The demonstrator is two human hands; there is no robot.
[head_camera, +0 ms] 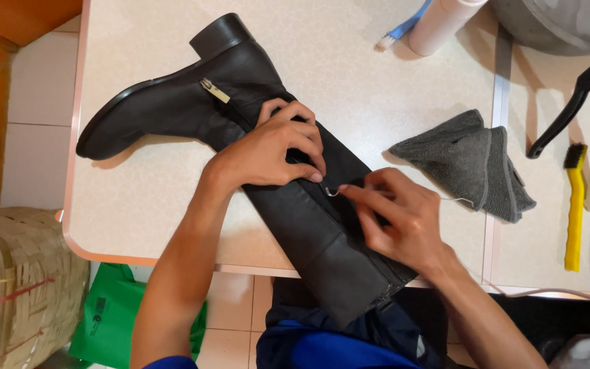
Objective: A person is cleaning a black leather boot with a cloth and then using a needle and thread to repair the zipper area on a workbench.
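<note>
Boot work fills my view: a tall black leather boot lies on its side across the pale table, toe to the left, heel up near the far edge, its open shaft hanging off the near edge over my lap. A metal zip pull shows at the ankle.

My left hand rests on the middle of the shaft, fingers curled and pressing the leather down; it grips nothing separate that I can see. My right hand sits just beside it on the shaft, thumb and forefinger pinched shut on a small curved needle whose tip pokes out toward the left hand. A thin pale thread trails off to the right of that hand.

A folded grey cloth lies near the right hand on the table. Further right I see a yellow-handled brush and a black tool handle. A white cylinder and a blue-handled toothbrush lie at the far edge. On the floor to the left stand a green bag and a woven bundle
</note>
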